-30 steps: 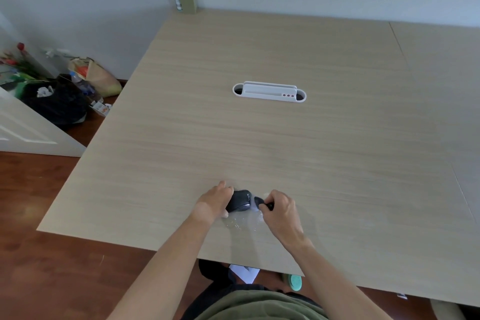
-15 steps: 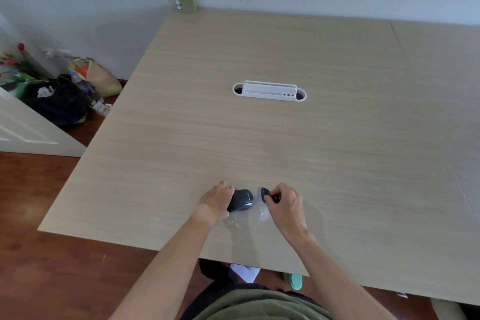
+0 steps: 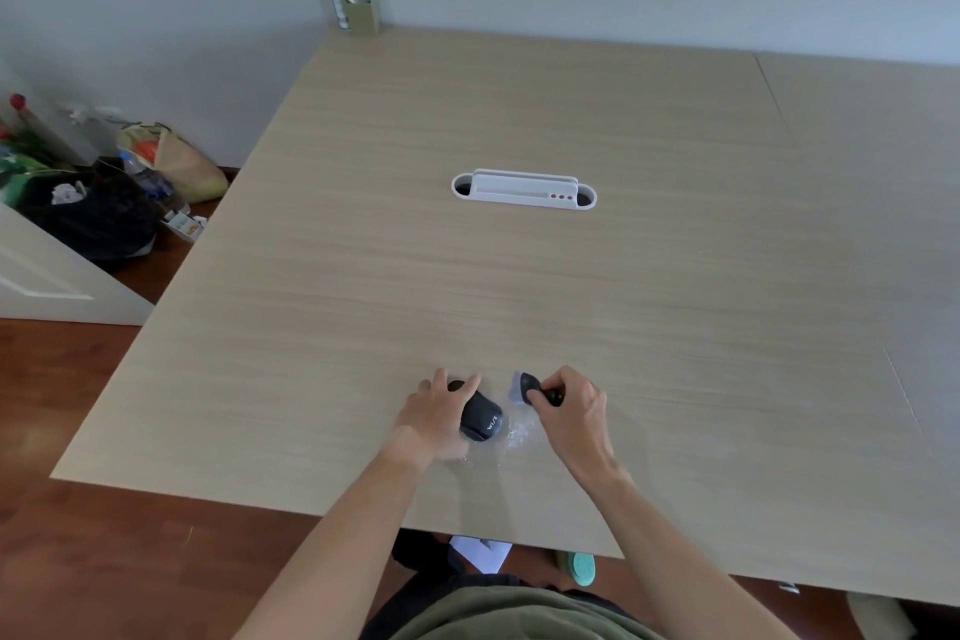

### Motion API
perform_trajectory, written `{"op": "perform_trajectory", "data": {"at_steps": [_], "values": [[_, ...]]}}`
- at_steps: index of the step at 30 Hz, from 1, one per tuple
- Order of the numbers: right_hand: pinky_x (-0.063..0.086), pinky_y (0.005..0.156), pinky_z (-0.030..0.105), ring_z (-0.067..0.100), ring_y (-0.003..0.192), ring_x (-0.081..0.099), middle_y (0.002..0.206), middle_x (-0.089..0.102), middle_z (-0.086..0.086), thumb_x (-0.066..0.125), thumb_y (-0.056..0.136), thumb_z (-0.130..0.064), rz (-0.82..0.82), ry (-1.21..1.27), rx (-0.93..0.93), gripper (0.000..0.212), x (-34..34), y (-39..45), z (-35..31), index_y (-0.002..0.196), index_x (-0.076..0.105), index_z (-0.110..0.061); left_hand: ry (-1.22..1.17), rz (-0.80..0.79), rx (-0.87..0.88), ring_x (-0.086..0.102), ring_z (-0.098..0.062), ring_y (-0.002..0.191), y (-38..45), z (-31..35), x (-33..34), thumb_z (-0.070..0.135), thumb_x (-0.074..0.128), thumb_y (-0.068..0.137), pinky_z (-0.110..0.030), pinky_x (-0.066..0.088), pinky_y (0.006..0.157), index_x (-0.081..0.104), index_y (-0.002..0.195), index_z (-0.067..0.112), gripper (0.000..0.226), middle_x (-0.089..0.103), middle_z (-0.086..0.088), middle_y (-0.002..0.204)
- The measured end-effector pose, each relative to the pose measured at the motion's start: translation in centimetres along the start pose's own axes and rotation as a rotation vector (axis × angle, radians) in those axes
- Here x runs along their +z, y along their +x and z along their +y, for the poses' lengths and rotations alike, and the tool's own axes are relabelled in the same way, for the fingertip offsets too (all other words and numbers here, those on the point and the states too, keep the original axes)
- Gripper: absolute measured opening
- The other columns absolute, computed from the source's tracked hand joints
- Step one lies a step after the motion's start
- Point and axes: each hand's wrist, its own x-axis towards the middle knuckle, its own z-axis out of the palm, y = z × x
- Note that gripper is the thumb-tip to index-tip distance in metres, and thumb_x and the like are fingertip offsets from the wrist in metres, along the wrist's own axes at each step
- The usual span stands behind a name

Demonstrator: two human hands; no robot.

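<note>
Two hands pull a black gadget and a small part apart at the near edge of the table [image 3: 519,286].

The left hand [image 3: 434,418] curls its fingers and thumb round the gadget [image 3: 480,420], which lies on its side on crinkled clear film [image 3: 521,431]. Its long axis runs on a slant from far-left to near-right, and the lettered end points near-right, toward the person. The right hand [image 3: 569,408] pinches the part [image 3: 530,386] at its fingertips, just beside the gadget and apart from it, with a scrap of clear film clinging to its far side. The pinch looks thin, so the clinging film could tug the part loose. The gadget looks rounded and may roll if the left grip eases.
</note>
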Motion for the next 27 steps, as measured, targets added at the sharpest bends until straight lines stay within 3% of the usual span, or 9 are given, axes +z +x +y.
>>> {"op": "perform_trajectory", "data": {"at_steps": [2,4,9,12,19,27], "values": [[0.037,0.053,0.019,0.015,0.061,0.052,0.067,0.06,0.002,0.07,0.079,-0.01,0.013,0.007,0.0,0.014,0.1,0.1,0.1,0.07,0.058,-0.01,-0.094,0.022,-0.025,0.038,-0.033,0.122,-0.1,0.6,0.4,0.048,0.062,0.075,-0.041,0.04,0.103,0.02,0.149,0.037,0.086,0.028,-0.008,0.141],[0.037,0.053,0.018,0.016,0.063,0.052,0.067,0.06,0.002,0.069,0.078,-0.007,0.037,0.004,0.005,0.014,0.3,0.2,0.4,0.069,0.058,-0.009,-0.13,0.049,-0.021,0.036,-0.032,0.123,0.0,1.1,0.8,0.058,0.062,0.074,-0.041,0.039,0.104,0.025,0.148,0.035,0.086,0.028,-0.008,0.141],[0.033,0.052,0.011,0.018,0.064,0.051,0.066,0.06,0.003,0.059,0.071,0.005,0.022,-0.063,-0.014,0.012,1.0,0.0,1.0,0.067,0.059,-0.006,-0.157,0.008,0.013,0.029,-0.033,0.131,0.3,2.4,0.7,0.036,0.066,0.082,-0.042,0.039,0.104,0.023,0.151,0.024,0.082,0.027,-0.011,0.143],[0.037,0.053,0.011,0.017,0.062,0.055,0.065,0.063,0.001,0.063,0.07,0.003,0.021,-0.032,-0.067,0.009,1.4,-0.7,0.6,0.068,0.063,-0.006,-0.141,-0.001,0.046,0.028,-0.032,0.135,0.4,2.7,0.4,0.026,0.065,0.082,-0.041,0.037,0.108,0.021,0.151,0.017,0.082,0.028,-0.008,0.148],[0.039,0.055,0.007,0.013,0.061,0.055,0.065,0.064,-0.002,0.065,0.075,-0.001,0.018,-0.015,0.045,0.008,0.5,-0.6,1.3,0.071,0.066,-0.008,-0.112,0.079,-0.015,0.037,-0.032,0.13,0.2,3.0,1.1,0.052,0.067,0.074,-0.042,0.039,0.103,0.027,0.148,0.019,0.09,0.035,-0.007,0.146],[0.042,0.063,0.02,0.014,0.071,0.063,0.073,0.069,-0.005,0.061,0.08,-0.008,0.148,0.048,0.126,0.014,-1.1,-0.8,2.0,0.083,0.072,-0.016,-0.064,0.051,0.075,0.036,-0.028,0.132,0.2,2.5,0.5,0.032,0.067,0.072,-0.042,0.036,0.106,0.027,0.147,0.025,0.086,0.036,0.003,0.147]]}}
